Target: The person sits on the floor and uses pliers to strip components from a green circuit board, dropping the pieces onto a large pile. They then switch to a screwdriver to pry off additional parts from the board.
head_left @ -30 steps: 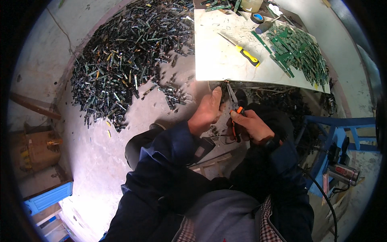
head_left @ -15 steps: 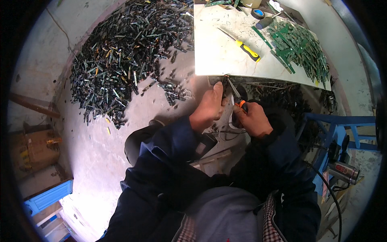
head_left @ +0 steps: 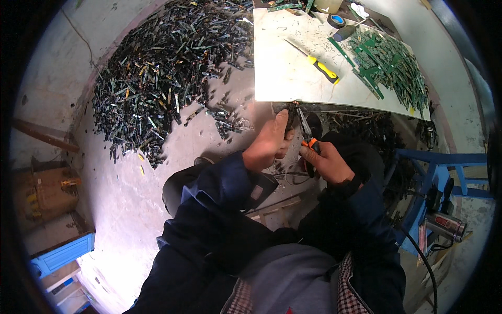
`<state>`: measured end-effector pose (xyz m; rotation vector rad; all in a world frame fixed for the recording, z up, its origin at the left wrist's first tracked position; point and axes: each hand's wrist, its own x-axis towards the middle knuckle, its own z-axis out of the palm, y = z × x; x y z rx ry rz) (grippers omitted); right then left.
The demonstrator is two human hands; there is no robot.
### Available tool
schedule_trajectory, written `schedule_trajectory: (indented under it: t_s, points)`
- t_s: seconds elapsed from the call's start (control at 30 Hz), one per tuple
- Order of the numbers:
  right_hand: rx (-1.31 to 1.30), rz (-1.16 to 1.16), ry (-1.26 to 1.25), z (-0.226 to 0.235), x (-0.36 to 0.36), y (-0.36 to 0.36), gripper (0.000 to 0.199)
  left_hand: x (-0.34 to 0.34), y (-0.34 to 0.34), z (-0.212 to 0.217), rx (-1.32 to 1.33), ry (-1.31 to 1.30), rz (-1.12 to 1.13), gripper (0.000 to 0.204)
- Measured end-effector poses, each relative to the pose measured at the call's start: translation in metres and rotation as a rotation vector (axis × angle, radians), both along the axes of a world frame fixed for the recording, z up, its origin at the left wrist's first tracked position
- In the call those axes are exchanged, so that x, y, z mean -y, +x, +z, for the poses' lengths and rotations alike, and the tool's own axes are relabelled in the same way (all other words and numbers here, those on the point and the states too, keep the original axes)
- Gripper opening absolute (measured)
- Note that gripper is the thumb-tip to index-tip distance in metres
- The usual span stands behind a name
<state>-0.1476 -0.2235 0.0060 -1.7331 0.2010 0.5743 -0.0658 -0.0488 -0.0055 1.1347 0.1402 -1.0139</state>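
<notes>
My right hand grips long-nose pliers with black and orange handles. Their jaws point away from me and meet the end of a small dark strip just below the front edge of the white board. Closed around that strip is my left hand, thumb along its side; the fingers hide its lower part, and its kind is hard to make out. On the white board lies a screwdriver with a yellow and black handle. Right of it, green circuit-board strips form a heap.
A big pile of dark strips covers the floor at the far left. More dark pieces lie under the board. Black tape sits at the back. To my right are a blue stool and a silver heat-gun-like tool with a cable.
The pliers have turned slightly upright, with their jaws nearer the strip's end. My right hand has dropped a little, its wrist now showing. My left hand keeps its hold, barely shifted.
</notes>
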Motion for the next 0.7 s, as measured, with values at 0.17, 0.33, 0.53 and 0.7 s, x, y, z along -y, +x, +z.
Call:
schedule_trajectory:
  t_s: [0.17, 0.33, 0.53, 0.7]
  points:
    - [-0.111, -0.069, 0.155, 0.012, -0.006, 0.003, 0.04, 0.001, 0.001, -0.003, 0.01, 0.035, -0.001, 0.051]
    - [-0.161, -0.121, 0.209, 0.011, -0.007, 0.004, 0.04, 0.002, 0.001, 0.002, 0.016, 0.05, -0.011, 0.054]
    - [-0.218, -0.099, 0.183, 0.0, -0.002, 0.005, 0.037, 0.004, 0.0, 0.0, 0.067, 0.058, 0.009, 0.057]
    - [-0.246, -0.133, 0.233, -0.008, -0.001, 0.004, 0.038, 0.005, 0.001, 0.0, 0.053, 0.041, 0.005, 0.058]
